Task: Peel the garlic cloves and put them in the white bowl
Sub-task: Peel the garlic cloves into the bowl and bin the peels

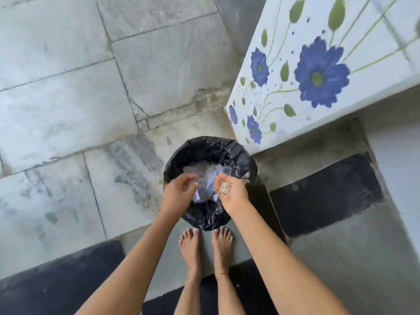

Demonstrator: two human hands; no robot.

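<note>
a: well, what fills most of the view?
b: a grey stone floor (68,87), big slabs with dark seams, stained in places. at the upper right there's a white tiled ledge (363,71) painted with blue flowers and green leaves.
a: and lower down?
b: two dark mats. the left mat (56,280) is in the bottom corner, and the right mat (325,194) lies below the ledge. between them stands a round bin (211,144) lined with a shiny black bag, just beside the corner of the ledge. crumpled white paper (204,194) lies inside it.
a: where's the person?
b: standing right at the bin, looking straight down. both bare forearms reach forward from the bottom edge, and two bare feet (191,248) show between them, toes almost at the bin's near side.
a: the hands?
b: both are over the bin's mouth, near each other but apart. the left hand (178,193) is seen from the back, fingers bent inward towards the other hand. there's a pale speck at the fingertips, and i cannot tell whether they pinch a scrap or hold nothing. the right hand (235,192) is turned palm up, fingers gently cupped and close together.
a: and the garlic?
b: the garlic skins (225,187) are a small heap of thin, pale, papery flakes lying in the hollow of the right palm, above the paper in the bin.
</note>
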